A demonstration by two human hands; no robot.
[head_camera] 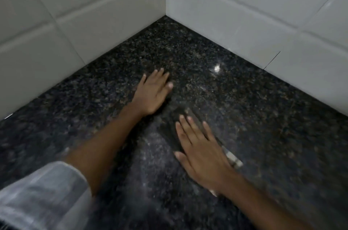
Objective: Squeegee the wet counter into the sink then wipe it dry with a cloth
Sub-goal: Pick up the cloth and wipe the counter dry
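A dark speckled stone worktop (235,109) fills the view and runs into a corner where two white tiled walls (244,15) meet. You have two hands on it and, as far as can be seen, one dark cloth (174,118); the picture is blurred, so its edges are hard to separate from the stone.

Your left hand (153,92) lies flat with the palm down, fingers stretched and close together, pointing toward the corner. It grips nothing; its thumb side touches the far end of the cloth. A rolled grey sleeve (43,194) covers the upper part of that arm.

Your right hand (201,152) is also spread flat, fingers a little apart, pressing down on the near part of the cloth. Under its outer edge one small pale piece (234,160) shows; you cannot tell what it is.

The cloth lies between the two hands, its long axis running from near right to far left.
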